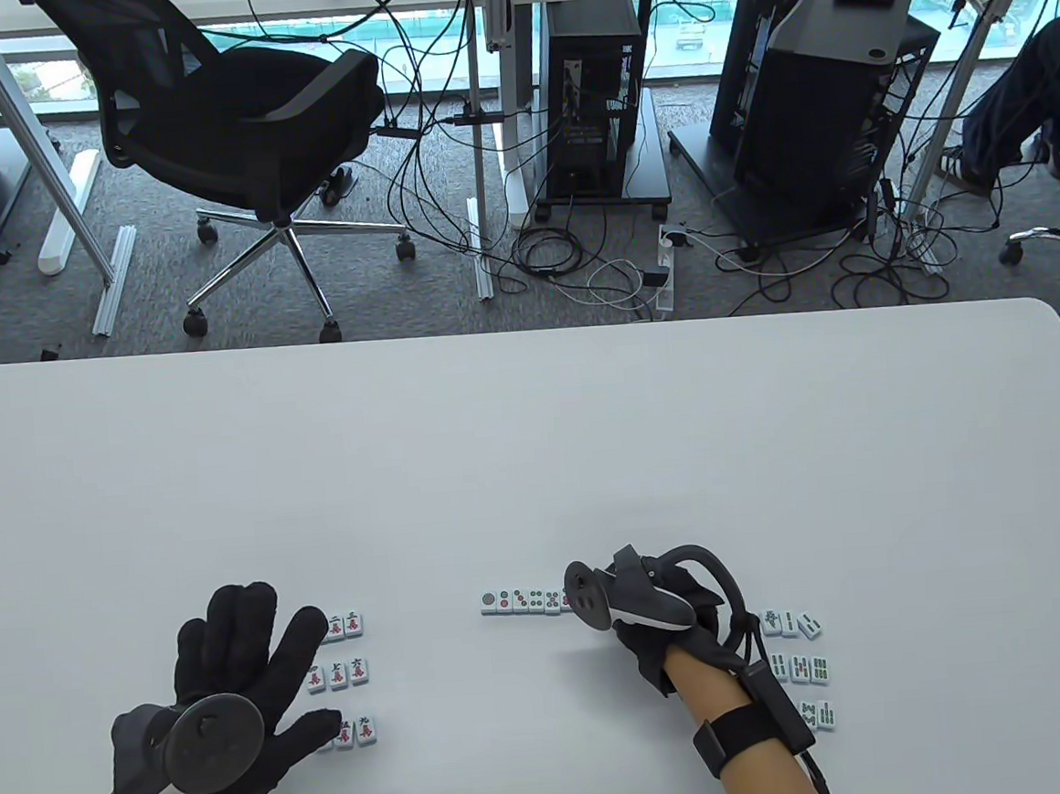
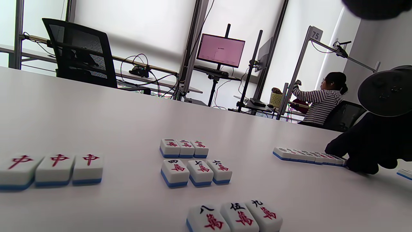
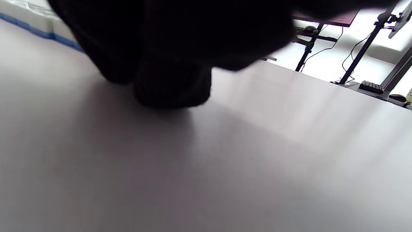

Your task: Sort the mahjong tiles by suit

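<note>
Your right hand (image 1: 658,621) sits at the near end of the dot row (image 1: 523,600); whether its grip is closed, I cannot tell. Left hand (image 1: 227,677) is splayed, holding nothing, beside the character tiles (image 1: 346,675). Bamboo tiles (image 1: 803,666) are grouped right. Sorting looks nearly done. Tabletop (image 1: 534,452) beyond is open.

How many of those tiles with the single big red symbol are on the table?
3. The red-symbol tiles lie face up, side by side in one row at the left of the left wrist view, apart from the character tiles. In the table view the left hand covers them.
</note>
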### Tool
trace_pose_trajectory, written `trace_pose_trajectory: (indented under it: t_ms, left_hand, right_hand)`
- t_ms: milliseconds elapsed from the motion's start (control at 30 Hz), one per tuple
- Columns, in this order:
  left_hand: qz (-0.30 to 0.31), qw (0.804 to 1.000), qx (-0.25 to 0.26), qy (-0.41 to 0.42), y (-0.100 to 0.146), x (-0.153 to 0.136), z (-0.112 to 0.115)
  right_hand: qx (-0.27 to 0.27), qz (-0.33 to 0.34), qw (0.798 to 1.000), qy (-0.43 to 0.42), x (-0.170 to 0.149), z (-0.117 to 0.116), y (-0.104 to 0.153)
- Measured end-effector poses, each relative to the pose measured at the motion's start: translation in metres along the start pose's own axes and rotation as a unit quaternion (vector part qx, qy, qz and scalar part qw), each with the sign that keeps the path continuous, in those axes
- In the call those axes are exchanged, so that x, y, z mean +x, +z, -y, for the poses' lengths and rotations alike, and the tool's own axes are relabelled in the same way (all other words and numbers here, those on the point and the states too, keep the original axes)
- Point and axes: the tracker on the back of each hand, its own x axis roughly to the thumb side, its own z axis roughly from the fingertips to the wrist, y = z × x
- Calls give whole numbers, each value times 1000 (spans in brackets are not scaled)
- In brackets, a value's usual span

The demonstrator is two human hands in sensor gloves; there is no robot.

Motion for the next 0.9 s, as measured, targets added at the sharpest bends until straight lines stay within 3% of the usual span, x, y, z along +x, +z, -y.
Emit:
trace_pose_trajectory:
  t_ms: [267,467,667,900]
  left_hand:
    - [1,1000,-4,-2,0,1,1]
    - [1,1000,-3,0,0,1,1]
    - [0,1000,-6,-3,-1,2,1]
    - [-4,1000,-13,-5,-2,1,3]
  right_hand:
    - [-40,-13,999,5,-20,12,15]
    - [-16,-85,996,27,-74,18,31]
    - [9,-136,991,10,-121,3,57]
    - [45,-111,993,-5,-126,-18,72]
